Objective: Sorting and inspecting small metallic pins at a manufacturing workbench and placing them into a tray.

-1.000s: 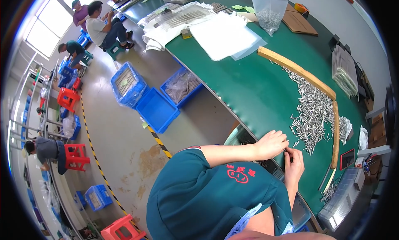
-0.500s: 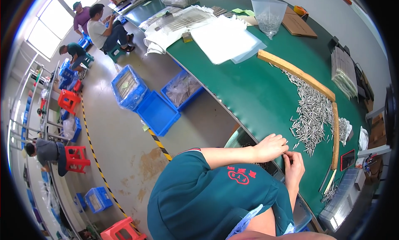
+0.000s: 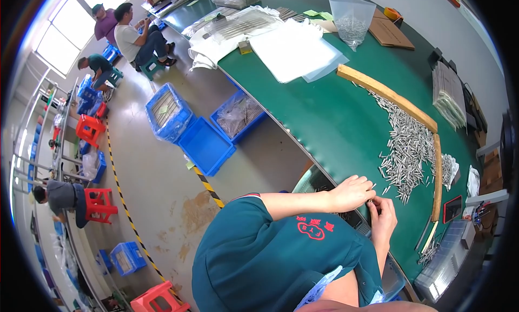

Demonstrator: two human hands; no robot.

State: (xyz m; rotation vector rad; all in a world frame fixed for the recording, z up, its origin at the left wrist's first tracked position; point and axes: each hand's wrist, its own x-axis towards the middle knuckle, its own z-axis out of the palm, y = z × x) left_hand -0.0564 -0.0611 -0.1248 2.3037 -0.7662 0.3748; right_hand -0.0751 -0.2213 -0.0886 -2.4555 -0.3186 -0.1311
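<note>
Left of the pin pile, green tabletop gives passage; wooden strips, seemingly low, border the pile beyond and right.

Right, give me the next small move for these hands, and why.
Perhaps ease the left hand and right hand slightly apart to check between them: they sit close together by the green table, near loose metal pins, and what they may hold is too hidden to tell.

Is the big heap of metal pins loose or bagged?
Loose: the heap of metal pins lies directly on the green tabletop, pins at many angles, with no bag around them.
</note>
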